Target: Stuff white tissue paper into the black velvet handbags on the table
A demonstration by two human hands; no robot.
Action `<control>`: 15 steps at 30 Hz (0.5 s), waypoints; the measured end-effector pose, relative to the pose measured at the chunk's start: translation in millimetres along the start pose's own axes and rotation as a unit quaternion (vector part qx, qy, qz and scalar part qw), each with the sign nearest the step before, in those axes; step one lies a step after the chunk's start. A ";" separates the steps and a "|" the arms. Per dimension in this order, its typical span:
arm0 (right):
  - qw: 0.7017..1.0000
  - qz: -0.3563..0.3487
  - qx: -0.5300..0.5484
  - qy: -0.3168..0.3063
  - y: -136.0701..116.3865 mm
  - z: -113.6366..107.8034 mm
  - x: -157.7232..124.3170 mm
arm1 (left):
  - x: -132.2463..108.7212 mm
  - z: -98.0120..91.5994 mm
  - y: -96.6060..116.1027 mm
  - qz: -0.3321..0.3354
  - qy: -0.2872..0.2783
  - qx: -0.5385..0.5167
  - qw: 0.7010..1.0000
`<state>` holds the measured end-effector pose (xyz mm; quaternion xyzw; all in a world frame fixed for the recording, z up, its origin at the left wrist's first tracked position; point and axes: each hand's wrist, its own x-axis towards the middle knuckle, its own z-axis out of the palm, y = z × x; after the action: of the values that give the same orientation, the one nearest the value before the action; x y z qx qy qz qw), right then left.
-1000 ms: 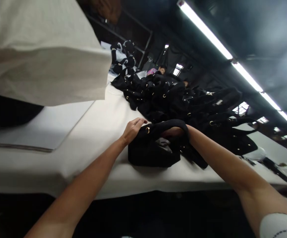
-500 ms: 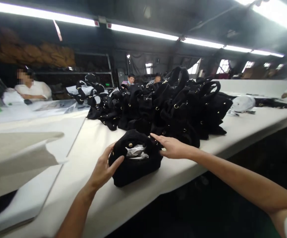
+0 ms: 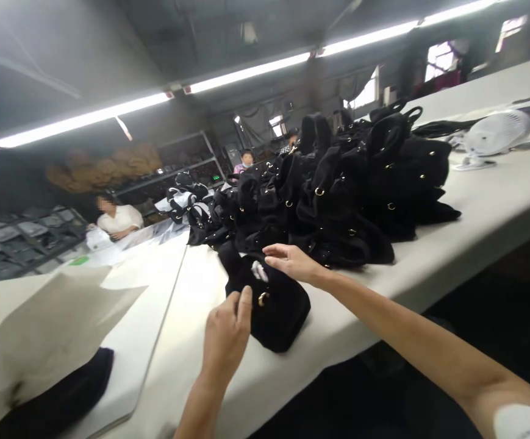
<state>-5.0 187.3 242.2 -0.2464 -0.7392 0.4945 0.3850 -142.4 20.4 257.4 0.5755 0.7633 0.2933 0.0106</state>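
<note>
A small black fabric handbag (image 3: 283,314) stands on the pale table in front of me, turned at an angle. On its side shows a gold ring, and some white stuffing peeks out of its opening. My left hand (image 3: 228,326) is closed on the bag's near left edge, thumb up and fingers curled. Over the far right side of the bag, my right hand (image 3: 294,262) has its fingers stretched out; whether the fingertips touch the fabric I cannot tell. Just behind lies a big heap of similar black bags (image 3: 338,207) with gold rings.
A white fan (image 3: 497,134) stands right of the heap. Beige sheet material (image 3: 58,329) lies at left over a dark piece (image 3: 70,390). The pale table (image 3: 383,311) drops off at its near right edge. A person (image 3: 118,218) sits at the far left; others are behind the heap.
The bag has been turned, so a side with a gold ring now faces me. My left hand has shifted right and closed on its edge. The view has tilted.
</note>
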 end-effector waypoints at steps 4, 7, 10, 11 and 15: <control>0.999 -0.043 -0.014 0.011 -2.5 -2.1 -40.0 | -7.7 12.8 3.1 0.171 -0.045 -0.267 0.947; 0.997 -0.020 -0.068 0.023 3.5 1.4 -52.0 | 24.4 14.6 -19.6 0.185 0.125 -0.234 0.946; 0.987 -0.052 -0.150 0.032 7.4 16.8 -50.5 | 80.5 21.6 -54.0 0.076 0.170 -0.196 0.963; 0.983 -0.072 -0.165 0.041 7.8 22.5 -48.1 | 97.4 26.4 -64.3 0.033 0.122 -0.213 0.969; 0.998 -0.042 -0.049 -0.023 11.6 25.2 -29.7 | 121.6 46.1 -91.6 0.002 -0.012 -0.264 0.964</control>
<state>-8.4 156.1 216.4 -0.2220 -0.7810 0.4467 0.3758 -247.1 132.9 216.2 0.5572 0.6575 0.4778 0.1703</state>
